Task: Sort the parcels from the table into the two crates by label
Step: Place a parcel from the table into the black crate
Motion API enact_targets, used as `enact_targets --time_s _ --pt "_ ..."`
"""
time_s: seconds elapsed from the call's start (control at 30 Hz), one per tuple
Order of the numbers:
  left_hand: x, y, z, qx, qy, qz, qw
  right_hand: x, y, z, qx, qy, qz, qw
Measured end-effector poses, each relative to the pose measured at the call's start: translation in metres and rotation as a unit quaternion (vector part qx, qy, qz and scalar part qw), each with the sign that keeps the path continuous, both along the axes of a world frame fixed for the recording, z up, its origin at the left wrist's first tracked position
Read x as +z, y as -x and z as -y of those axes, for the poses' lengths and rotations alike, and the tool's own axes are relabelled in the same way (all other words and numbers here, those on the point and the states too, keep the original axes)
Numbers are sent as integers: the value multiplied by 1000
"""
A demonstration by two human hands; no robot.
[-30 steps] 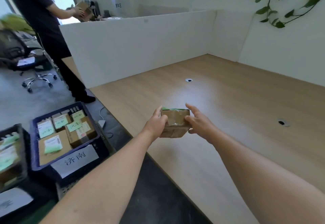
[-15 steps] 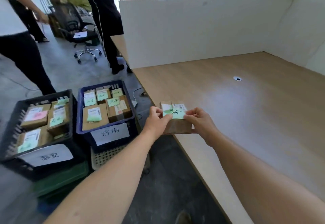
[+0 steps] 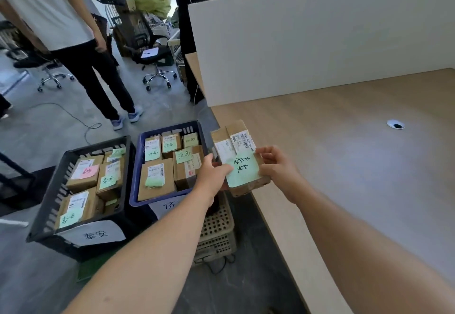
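A small brown cardboard parcel (image 3: 240, 152) with a white barcode label and a green handwritten note is held over the table's left edge. My left hand (image 3: 213, 173) grips its left side and my right hand (image 3: 277, 166) pinches its right side. The top face is tilted toward me. Below on the floor stand a blue crate (image 3: 138, 166) and, to its left, a black crate (image 3: 53, 195). Both hold several parcels with green notes, and each has a white paper sign on its front.
The wooden table (image 3: 357, 166) has a white partition (image 3: 295, 42) at its back and a cable hole (image 3: 395, 124). A beige perforated basket (image 3: 216, 235) sits under the blue crate. Two people (image 3: 81, 50) and office chairs (image 3: 150, 50) stand on the grey floor beyond the crates.
The parcel has been tipped up so its labelled top faces me, and moved left past the table edge. My view has swung left and down toward the crates.
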State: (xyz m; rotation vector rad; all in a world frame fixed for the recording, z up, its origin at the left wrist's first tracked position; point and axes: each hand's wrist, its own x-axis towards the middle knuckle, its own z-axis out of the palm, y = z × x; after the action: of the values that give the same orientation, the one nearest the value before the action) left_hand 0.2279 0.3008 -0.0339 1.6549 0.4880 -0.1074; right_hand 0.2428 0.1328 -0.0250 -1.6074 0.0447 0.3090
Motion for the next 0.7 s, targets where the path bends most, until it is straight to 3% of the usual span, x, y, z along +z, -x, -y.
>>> enact_targets --time_s 0.33,0.53,0.7 --pt "11 -55 -13 50 115 -59 990 -8 -71 -12 25 -62 -12 998" --pt "3 -67 -33 134 189 -13 973 -14 -84 -43 16 19 -46 999" --pt "3 -72 -69 177 215 21 960 -12 -84 -105 59 -54 -71 994"
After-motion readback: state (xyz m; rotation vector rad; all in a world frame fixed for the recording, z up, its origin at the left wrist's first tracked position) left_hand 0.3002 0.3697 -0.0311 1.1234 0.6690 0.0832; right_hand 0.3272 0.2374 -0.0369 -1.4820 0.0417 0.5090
